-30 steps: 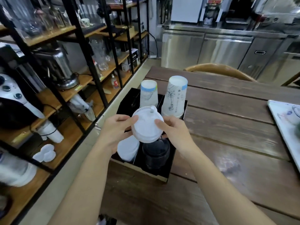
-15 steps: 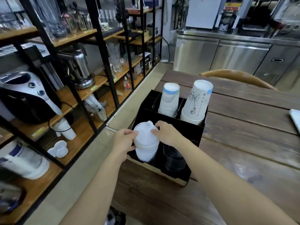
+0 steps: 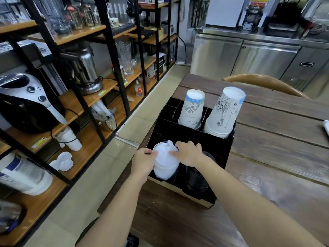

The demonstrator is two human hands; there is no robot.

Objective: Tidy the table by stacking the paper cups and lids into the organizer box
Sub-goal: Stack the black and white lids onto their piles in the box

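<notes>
A black organizer box (image 3: 169, 122) stands at the left edge of the wooden table (image 3: 267, 157). Two upside-down stacks of paper cups fill its back slots: a smaller one (image 3: 192, 109) and a taller one (image 3: 224, 113). A stack of white lids (image 3: 165, 164) sits in the front left slot. My left hand (image 3: 143, 162) presses its left side and my right hand (image 3: 187, 153) rests on the top lid's right edge. A stack of black lids (image 3: 195, 177) fills the front right slot, partly hidden by my right wrist.
A black metal shelf rack (image 3: 71, 86) with appliances, glassware and more white lids stands left of the table across a tiled aisle. A wooden chair back (image 3: 263, 82) is at the far table side. A white tray edge (image 3: 326, 127) shows at far right.
The white lid held up above the box has come down onto the white lid stack in the front left slot. Both hands followed it down. The view swung left.
</notes>
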